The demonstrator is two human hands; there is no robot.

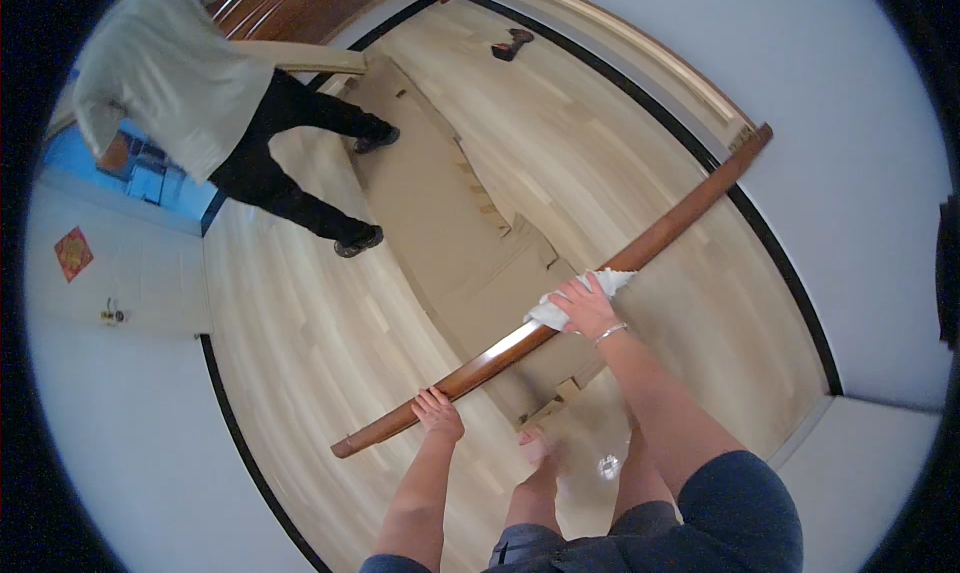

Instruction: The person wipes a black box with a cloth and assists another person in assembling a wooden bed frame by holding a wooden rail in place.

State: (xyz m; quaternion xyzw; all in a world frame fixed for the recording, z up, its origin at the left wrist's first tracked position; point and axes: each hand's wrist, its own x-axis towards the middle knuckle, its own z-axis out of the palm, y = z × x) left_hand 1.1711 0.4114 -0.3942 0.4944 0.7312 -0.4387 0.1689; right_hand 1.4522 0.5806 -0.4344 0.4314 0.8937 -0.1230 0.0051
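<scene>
A long, glossy reddish-brown wooden rail (505, 351) runs slantwise in front of me, from the lower left up to the right wall. My left hand (437, 413) is wrapped over the rail close to its lower left end. Further along, near the middle, my right hand (588, 306) presses a crumpled white cloth (545, 314) against the wood. The cloth drapes over the rail on both sides of that hand. The far right end of the rail sits by the wall, next to the end of a pale wooden beam.
Flattened cardboard (440, 203) covers part of the pale wood floor (310, 323). A person (200, 93) in a light shirt stands at the far left beside a brown wooden panel (300, 8). A cordless drill (513, 44) lies at the back. The long pale beam (640, 38) leans along the right wall.
</scene>
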